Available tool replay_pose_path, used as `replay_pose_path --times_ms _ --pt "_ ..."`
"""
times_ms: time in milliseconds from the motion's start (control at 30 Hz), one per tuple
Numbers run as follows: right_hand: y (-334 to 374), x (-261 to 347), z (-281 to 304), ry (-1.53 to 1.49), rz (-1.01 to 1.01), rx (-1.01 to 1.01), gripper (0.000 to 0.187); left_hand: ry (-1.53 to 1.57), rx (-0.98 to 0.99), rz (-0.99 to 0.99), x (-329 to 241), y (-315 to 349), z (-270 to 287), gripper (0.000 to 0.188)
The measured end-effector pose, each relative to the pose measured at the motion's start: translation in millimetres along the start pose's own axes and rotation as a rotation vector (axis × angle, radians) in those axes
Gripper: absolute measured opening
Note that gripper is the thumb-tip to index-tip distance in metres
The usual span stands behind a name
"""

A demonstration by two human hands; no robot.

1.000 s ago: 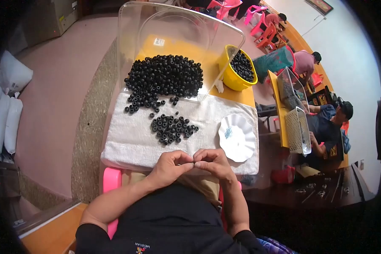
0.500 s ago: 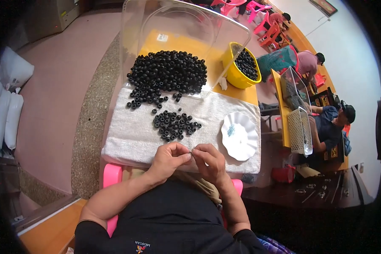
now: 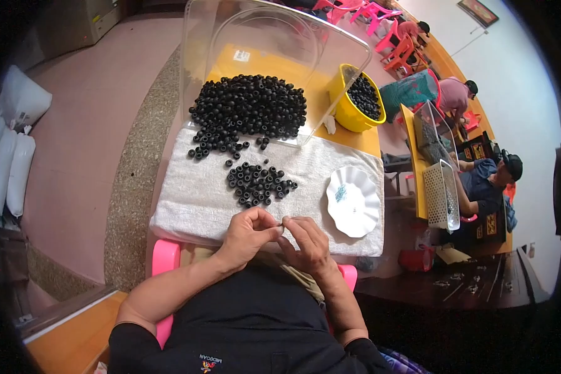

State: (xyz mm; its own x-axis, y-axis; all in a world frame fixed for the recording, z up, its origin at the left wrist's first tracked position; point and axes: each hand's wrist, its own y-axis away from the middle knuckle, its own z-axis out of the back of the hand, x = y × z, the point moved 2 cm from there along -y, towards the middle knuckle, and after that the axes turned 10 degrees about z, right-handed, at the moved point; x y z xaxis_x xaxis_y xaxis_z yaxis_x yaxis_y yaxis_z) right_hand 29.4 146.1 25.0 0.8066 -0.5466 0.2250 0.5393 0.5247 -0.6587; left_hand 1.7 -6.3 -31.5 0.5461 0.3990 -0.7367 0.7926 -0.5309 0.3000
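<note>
Just beyond the front edge of the towel, my left hand [image 3: 249, 237] and my right hand [image 3: 306, 246] meet fingertip to fingertip. Thumb and index finger of the left are pinched together around something small and dark, mostly hidden by the fingers. The right hand's index fingertip touches that same spot, its thumb bent just below. Ahead of them, a loose cluster of small black ring-like pieces with holes [image 3: 255, 184] lies on the white towel [image 3: 187, 202]. To the right of my hands sits a white scalloped dish [image 3: 363, 215] with tiny bluish bits in it.
A clear plastic bin [image 3: 349, 40] lies beyond the towel, a large heap of black pieces [image 3: 249, 106] spilling from its mouth. A yellow tub [image 3: 349, 115] of black pieces stands beside it. At right, a person [image 3: 492, 177] works by a white perforated basket [image 3: 442, 196]. White sacks [image 3: 20, 174] stand far left.
My right hand's fingers have shifted slightly, with the thumb lower and farther from the index fingertip. The left hand keeps its pinch in almost the same place.
</note>
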Motion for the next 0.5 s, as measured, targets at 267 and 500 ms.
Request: replay_pose_path --times_ms 267,500 --pt "1.7 2.4 1.7 -0.003 -0.011 -0.018 0.043 0.0 0.018 -0.004 -1.0 2.2 -2.3 0.016" --pt "6.9 -1.5 -1.0 -0.038 -0.055 -0.049 0.038 -0.045 0.024 0.03 -7.1 2.3 -5.0 0.016"
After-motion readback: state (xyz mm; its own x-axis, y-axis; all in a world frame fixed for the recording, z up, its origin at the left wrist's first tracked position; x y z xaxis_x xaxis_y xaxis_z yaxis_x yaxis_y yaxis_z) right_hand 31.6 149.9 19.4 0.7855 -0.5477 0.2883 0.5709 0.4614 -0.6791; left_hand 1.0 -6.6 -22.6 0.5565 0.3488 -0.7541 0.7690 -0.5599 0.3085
